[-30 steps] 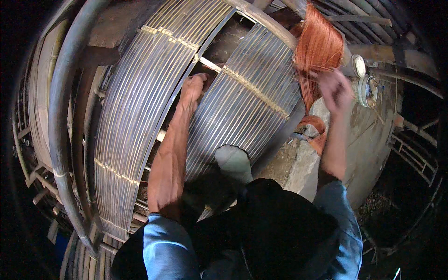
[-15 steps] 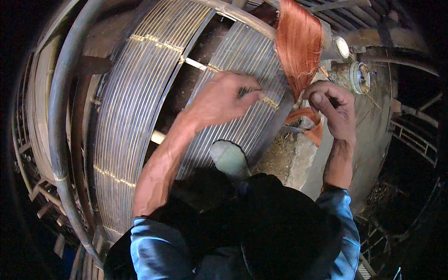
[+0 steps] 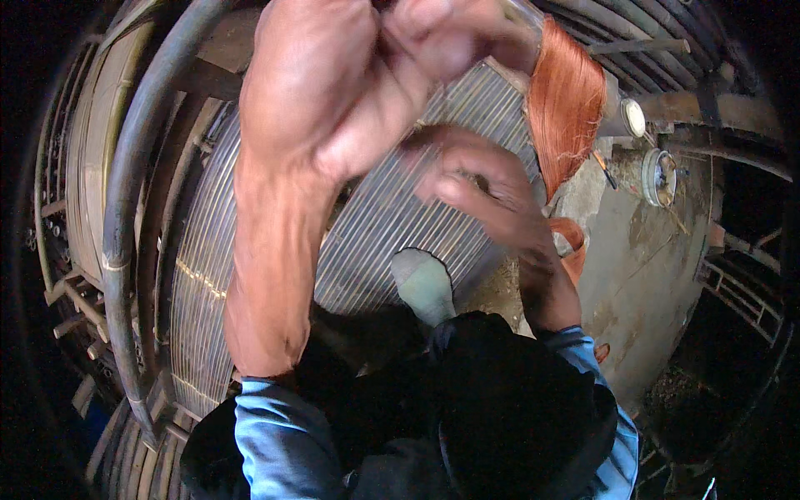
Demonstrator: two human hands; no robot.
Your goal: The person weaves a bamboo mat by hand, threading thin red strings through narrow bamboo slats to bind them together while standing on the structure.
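My left hand (image 3: 367, 92) is raised high at the top of the view, palm partly turned toward me. Its fingers blur and run toward a hank of orange-brown fibre (image 3: 571, 100) that hangs at the upper right. Lower down, my right hand (image 3: 479, 183) has crossed inward over a slatted bamboo bench (image 3: 392, 225). The fingers of this hand are curled in toward the thumb; any thin strand between them is too small to make out. A loop of the same fibre (image 3: 571, 246) lies beyond my right wrist.
A thick bamboo pole (image 3: 121, 217) curves along the left. To the right, a bucket (image 3: 658, 177) and a round pale-topped container (image 3: 633, 118) stand by the grey floor (image 3: 642, 275), near a slim orange-and-black tool (image 3: 606, 169). A pale green rounded thing (image 3: 421, 283) shows below my hands.
My left hand has risen up and closer to the camera. My right hand has swung left, from beside the fibre hank to over the slats. The view has shifted slightly.
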